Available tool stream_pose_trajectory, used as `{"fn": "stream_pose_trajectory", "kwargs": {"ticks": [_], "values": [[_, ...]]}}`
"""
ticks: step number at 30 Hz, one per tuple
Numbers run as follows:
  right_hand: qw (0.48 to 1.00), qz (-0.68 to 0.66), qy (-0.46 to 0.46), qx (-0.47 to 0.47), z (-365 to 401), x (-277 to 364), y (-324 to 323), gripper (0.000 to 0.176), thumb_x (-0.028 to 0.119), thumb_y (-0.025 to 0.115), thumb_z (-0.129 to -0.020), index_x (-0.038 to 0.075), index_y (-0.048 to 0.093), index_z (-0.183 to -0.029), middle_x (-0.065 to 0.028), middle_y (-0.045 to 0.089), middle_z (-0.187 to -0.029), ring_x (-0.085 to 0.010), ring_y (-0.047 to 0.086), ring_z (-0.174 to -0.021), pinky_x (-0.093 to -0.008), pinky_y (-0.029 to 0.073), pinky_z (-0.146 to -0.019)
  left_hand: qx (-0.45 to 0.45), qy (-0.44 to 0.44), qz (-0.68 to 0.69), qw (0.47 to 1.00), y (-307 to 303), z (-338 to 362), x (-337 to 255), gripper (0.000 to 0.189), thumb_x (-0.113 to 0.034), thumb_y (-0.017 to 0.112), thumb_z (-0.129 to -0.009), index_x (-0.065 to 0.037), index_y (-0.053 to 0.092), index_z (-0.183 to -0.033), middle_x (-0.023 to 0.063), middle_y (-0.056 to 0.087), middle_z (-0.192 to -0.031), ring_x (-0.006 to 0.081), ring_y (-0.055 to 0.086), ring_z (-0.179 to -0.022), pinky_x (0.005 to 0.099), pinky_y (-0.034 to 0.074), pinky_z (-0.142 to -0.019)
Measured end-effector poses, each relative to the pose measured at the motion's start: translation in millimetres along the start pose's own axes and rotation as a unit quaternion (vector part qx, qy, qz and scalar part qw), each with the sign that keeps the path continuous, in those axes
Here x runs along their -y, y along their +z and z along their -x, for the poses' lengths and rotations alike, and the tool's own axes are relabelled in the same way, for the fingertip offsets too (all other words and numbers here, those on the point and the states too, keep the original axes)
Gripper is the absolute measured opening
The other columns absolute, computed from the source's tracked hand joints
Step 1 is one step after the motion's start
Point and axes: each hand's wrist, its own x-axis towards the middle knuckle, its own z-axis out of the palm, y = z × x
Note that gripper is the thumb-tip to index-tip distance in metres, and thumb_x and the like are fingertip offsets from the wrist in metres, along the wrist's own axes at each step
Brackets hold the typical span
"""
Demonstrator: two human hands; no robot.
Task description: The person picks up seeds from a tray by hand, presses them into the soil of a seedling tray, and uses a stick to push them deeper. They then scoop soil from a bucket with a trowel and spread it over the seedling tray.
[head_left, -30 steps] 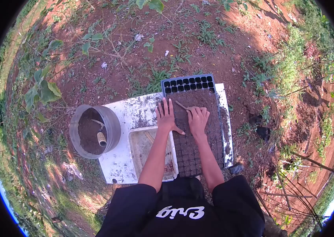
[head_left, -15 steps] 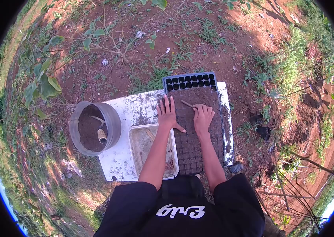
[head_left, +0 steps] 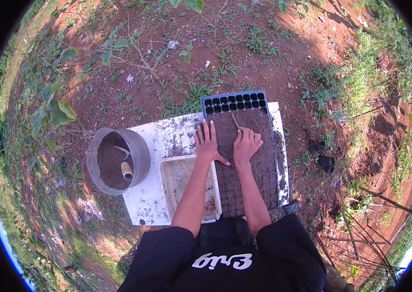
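Observation:
A black seedling tray (head_left: 234, 96) lies lengthwise in front of me, most of its cells filled with dark soil and the far two rows bare. My left hand (head_left: 207, 147) is spread flat along the tray's left edge, thumb reaching over the soil. In my right hand (head_left: 247, 146) a short wooden stick (head_left: 235, 120) is gripped, its tip pointing away toward the top of the soil-filled cells. Left of the tray, partly under my left forearm, sits a shallow cream plastic basket (head_left: 172, 187) with a thin strip and small reddish bits inside.
A white, soil-smeared board (head_left: 145, 202) carries the trays. On its left stands a grey round bucket (head_left: 141, 158) of soil with a handled tool (head_left: 126, 169) in it. Leafy branches (head_left: 52, 112) hang at the left; dry sticks (head_left: 362, 238) lie right.
My right hand has shifted slightly left, and the stick has turned from pointing leftward to pointing more directly away from me. My left hand stays in place.

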Motion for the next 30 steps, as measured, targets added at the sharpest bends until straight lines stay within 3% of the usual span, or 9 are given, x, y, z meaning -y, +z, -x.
{"fn": "stream_pose_trajectory", "kwargs": {"ticks": [6, 10, 12, 19, 21, 27, 30], "values": [[0.997, 0.038, 0.064, -0.023, -12, -14, -5, 0.01, 0.017, 0.068, -0.088, 0.016, 0.068, -0.098, 0.0015, 0.065, -0.096, -0.0229, 0.053, -0.092, -0.0389, 0.036, -0.084, 0.0, 0.003, -0.004, 1.0, 0, 1, 0, 0.179, -0.065, 0.093, -0.028, -0.007, -0.021, -0.154, 0.0228, -0.022, -0.161, 0.0453, -0.007, -0.15, 0.0594, 0.005, -0.12], [0.998, 0.005, 0.065, -0.02, -10, -3, -6, 0.01, 0.017, 0.068, -0.088, 0.017, 0.068, -0.098, 0.0017, 0.066, -0.097, -0.0229, 0.053, -0.094, -0.039, 0.036, -0.084, 0.007, 0.0, -0.002, 1.0, -1, 0, 0, 0.179, -0.064, 0.093, -0.028, -0.008, -0.02, -0.155, 0.0226, -0.022, -0.161, 0.0453, -0.006, -0.15, 0.0592, 0.005, -0.12], [0.999, -0.031, -0.008, 0.006, -6, 7, -1, 0.011, 0.017, 0.069, -0.087, 0.016, 0.069, -0.098, 0.0014, 0.068, -0.1, -0.0229, 0.054, -0.093, -0.0392, 0.035, -0.084, -0.008, -0.002, 0.002, 1.0, 1, 0, 0, 0.179, -0.063, 0.093, -0.028, -0.008, -0.02, -0.155, 0.0222, -0.021, -0.161, 0.0451, -0.006, -0.15, 0.059, 0.005, -0.121], [0.999, -0.019, 0.018, -0.017, -8, 9, 9, 0.01, 0.02, 0.072, -0.084, 0.015, 0.07, -0.092, 0.0013, 0.069, -0.091, -0.0215, 0.054, -0.09, -0.0385, 0.036, -0.082, -0.019, -0.003, 0.004, 1.0, 6, -2, 2, 0.179, -0.062, 0.094, -0.027, -0.009, -0.019, -0.155, 0.0222, -0.02, -0.162, 0.0448, -0.005, -0.151, 0.0589, 0.006, -0.121], [0.998, -0.009, 0.056, -0.026, -10, 5, 9, 0.01, 0.022, 0.074, -0.082, 0.015, 0.071, -0.089, 0.0017, 0.069, -0.088, -0.0213, 0.055, -0.089, -0.0384, 0.036, -0.082, -0.013, 0.011, -0.008, 1.0, 6, -4, 3, 0.181, -0.068, 0.092, -0.027, -0.005, -0.021, -0.154, 0.0273, -0.022, -0.159, 0.0477, -0.006, -0.149, 0.0624, 0.007, -0.119], [0.994, -0.025, 0.107, -0.025, -8, 11, 10, 0.012, 0.02, 0.074, -0.081, 0.016, 0.07, -0.091, 0.0016, 0.069, -0.093, -0.0225, 0.055, -0.091, -0.0384, 0.036, -0.082, -0.033, 0.01, -0.008, 0.999, 12, -6, 5, 0.181, -0.065, 0.093, -0.026, -0.006, -0.021, -0.154, 0.0276, -0.021, -0.16, 0.0481, -0.006, -0.149, 0.063, 0.008, -0.118], [0.997, -0.045, 0.061, -0.034, -7, 21, 17, 0.011, 0.022, 0.074, -0.081, 0.017, 0.071, -0.09, 0.0026, 0.07, -0.092, -0.0213, 0.055, -0.091, -0.0388, 0.036, -0.083, -0.033, 0.002, -0.004, 0.999, 12, -6, 5, 0.179, -0.063, 0.093, -0.027, -0.009, -0.018, -0.155, 0.023, -0.02, -0.161, 0.046, -0.006, -0.15, 0.0593, 0.005, -0.12]]}}
